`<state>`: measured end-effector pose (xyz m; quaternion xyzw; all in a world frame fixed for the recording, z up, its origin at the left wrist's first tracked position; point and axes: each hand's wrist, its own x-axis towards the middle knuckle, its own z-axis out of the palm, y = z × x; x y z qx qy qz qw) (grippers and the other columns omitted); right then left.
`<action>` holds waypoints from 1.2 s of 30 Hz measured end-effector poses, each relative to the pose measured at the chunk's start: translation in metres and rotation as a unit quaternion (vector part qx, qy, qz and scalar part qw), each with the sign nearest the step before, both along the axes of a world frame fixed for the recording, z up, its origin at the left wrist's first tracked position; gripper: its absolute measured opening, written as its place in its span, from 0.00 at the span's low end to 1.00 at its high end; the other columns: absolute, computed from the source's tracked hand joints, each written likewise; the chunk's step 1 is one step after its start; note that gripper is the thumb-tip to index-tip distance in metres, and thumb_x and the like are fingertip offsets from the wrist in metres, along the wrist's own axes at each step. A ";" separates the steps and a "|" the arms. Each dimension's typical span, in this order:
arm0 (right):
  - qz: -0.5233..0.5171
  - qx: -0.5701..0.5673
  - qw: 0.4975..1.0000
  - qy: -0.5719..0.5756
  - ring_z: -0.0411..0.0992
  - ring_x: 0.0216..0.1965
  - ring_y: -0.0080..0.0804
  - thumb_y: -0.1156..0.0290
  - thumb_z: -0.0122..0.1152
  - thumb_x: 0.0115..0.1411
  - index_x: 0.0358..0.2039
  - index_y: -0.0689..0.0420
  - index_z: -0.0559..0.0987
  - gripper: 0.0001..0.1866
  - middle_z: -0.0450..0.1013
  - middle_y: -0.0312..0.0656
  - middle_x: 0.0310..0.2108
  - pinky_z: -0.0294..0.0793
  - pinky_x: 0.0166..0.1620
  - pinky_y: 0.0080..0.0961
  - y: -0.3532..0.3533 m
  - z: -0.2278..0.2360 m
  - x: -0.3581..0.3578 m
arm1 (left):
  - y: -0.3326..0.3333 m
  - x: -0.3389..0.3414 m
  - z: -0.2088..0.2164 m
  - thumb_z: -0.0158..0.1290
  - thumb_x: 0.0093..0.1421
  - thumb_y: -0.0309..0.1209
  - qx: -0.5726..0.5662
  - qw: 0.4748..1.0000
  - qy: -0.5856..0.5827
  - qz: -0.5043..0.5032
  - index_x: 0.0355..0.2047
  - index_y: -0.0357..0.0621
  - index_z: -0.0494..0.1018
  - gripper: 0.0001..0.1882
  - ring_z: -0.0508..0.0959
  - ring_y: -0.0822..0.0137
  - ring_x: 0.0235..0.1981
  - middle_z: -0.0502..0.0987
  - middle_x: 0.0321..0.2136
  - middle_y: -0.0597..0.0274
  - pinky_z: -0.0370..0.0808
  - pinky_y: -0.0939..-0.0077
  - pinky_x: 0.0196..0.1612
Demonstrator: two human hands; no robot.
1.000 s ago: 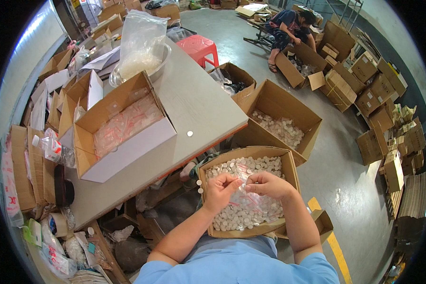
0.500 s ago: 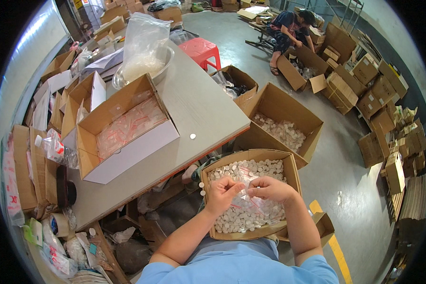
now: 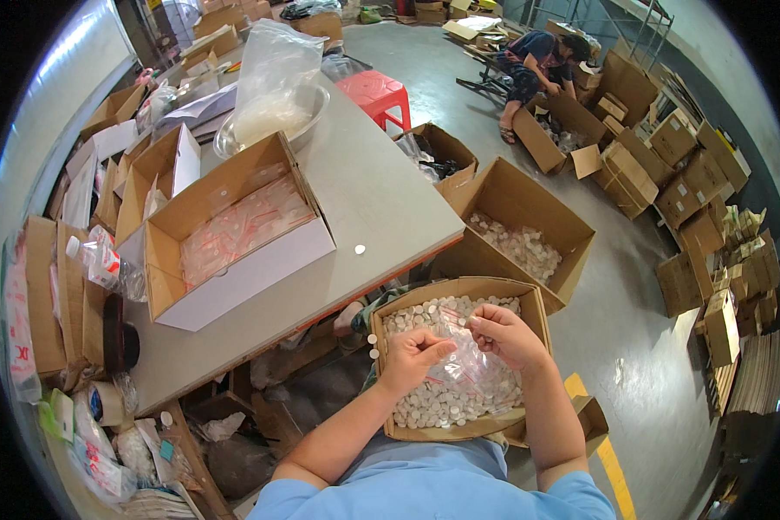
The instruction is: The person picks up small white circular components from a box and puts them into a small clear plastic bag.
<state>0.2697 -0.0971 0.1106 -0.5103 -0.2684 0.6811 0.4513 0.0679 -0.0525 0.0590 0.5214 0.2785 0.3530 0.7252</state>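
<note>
The two hands are apart over an open carton (image 3: 539, 319), the left hand (image 3: 414, 357) a little lower and the right hand (image 3: 506, 336) higher up, both with fingers bent in toward the thumb; whether anything is pinched between the fingertips I cannot tell. The carton sits just in front of the person's blue shirt (image 3: 390, 481), and white discs (image 3: 438, 409) cover its bottom. Clear bags (image 3: 479, 374) with red stripes lie on top of the discs, under and between the hands, and the right hand is close to their upper end. Two more discs show at the carton's left rim. Beyond the carton is a bigger box (image 3: 572, 238) with more discs heaped inside. To the left, the grey tabletop (image 3: 364, 191) carries one loose disc (image 3: 360, 249) near its edge and a white-sided box (image 3: 260, 282) holding flat clear packets (image 3: 247, 224) with red stripes. Behind that box stands a bowl (image 3: 320, 108) with a large clear sack (image 3: 273, 65) in it. A red stool (image 3: 374, 89) stands past the tabletop, and farther off a co-worker (image 3: 529, 65) bends over another open box (image 3: 542, 146) on the floor (image 3: 620, 347).
</note>
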 end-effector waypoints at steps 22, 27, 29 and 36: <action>-0.037 0.030 0.997 0.056 0.66 0.27 0.16 0.67 0.51 0.64 0.33 0.55 0.73 0.06 0.69 0.31 0.27 0.66 0.31 0.14 0.006 0.019 -0.008 | 0.002 0.005 0.012 0.61 0.54 0.25 0.013 0.999 -0.004 -0.037 0.30 0.36 0.77 0.06 0.69 0.80 0.26 0.73 0.26 0.69 0.67 0.85 0.30; -0.046 0.028 0.996 0.066 0.66 0.27 0.17 0.67 0.51 0.64 0.33 0.55 0.72 0.07 0.69 0.31 0.26 0.67 0.32 0.16 0.009 0.034 -0.006 | 0.000 0.009 0.017 0.61 0.53 0.25 0.036 0.997 -0.055 -0.051 0.27 0.35 0.77 0.05 0.74 0.75 0.36 0.76 0.36 0.60 0.71 0.81 0.38; -0.044 0.031 0.996 0.072 0.66 0.28 0.17 0.67 0.51 0.64 0.33 0.55 0.72 0.07 0.69 0.31 0.27 0.68 0.33 0.17 0.010 0.043 -0.009 | 0.000 0.008 0.015 0.61 0.52 0.25 0.044 0.996 -0.056 -0.058 0.24 0.35 0.76 0.06 0.75 0.73 0.38 0.76 0.38 0.58 0.72 0.80 0.40; 0.017 0.059 0.993 0.099 0.67 0.30 0.22 0.65 0.49 0.65 0.34 0.57 0.72 0.09 0.68 0.35 0.30 0.69 0.34 0.20 0.020 0.048 -0.031 | 0.000 0.008 0.019 0.62 0.53 0.27 -0.047 0.996 0.015 -0.069 0.20 0.39 0.71 0.10 0.73 0.78 0.27 0.75 0.25 0.66 0.70 0.82 0.29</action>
